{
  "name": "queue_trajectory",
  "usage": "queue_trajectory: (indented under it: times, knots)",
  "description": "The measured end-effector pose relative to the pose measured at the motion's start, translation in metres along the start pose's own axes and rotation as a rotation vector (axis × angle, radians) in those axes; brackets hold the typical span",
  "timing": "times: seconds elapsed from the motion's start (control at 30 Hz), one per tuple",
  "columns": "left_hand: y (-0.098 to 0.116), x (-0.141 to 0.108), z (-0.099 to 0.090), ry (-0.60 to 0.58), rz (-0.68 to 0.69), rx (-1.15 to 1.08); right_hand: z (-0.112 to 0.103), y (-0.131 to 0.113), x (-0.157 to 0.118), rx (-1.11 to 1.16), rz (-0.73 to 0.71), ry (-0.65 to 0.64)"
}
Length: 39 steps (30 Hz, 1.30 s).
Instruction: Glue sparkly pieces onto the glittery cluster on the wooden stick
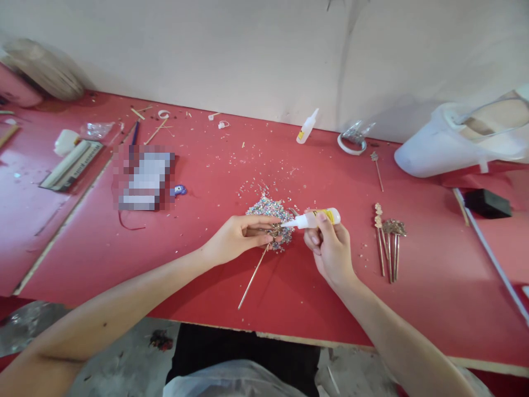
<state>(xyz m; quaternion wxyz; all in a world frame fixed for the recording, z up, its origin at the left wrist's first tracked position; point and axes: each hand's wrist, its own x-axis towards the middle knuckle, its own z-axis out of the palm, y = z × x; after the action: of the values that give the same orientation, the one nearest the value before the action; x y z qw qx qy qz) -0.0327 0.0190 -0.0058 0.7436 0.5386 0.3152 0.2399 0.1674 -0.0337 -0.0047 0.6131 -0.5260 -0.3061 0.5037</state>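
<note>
Over a pile of shiny silvery chips on the red table, my left hand pinches the ornamented head of a thin gold stick. The stick slants down toward the front of the table. My right hand grips a small white glue bottle with a yellow label, held almost level. Its nozzle points left and reaches the stick's head; whether the tip touches it I cannot tell. Part of the head is hidden by my left fingers.
At right lie several gold sticks with decorated ends and a single stick. Another glue bottle, a tape roll and a white pitcher stand toward the wall. A blurred-out rectangular item and a knife packet lie left.
</note>
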Motion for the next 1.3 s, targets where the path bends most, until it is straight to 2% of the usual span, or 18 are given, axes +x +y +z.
queue_trajectory:
  times: [1.3]
  knots:
    - [0.0006,0.0001,0.0008,0.007,-0.04,-0.035,0.0011,0.0005,-0.0007,0.014,0.006,0.013]
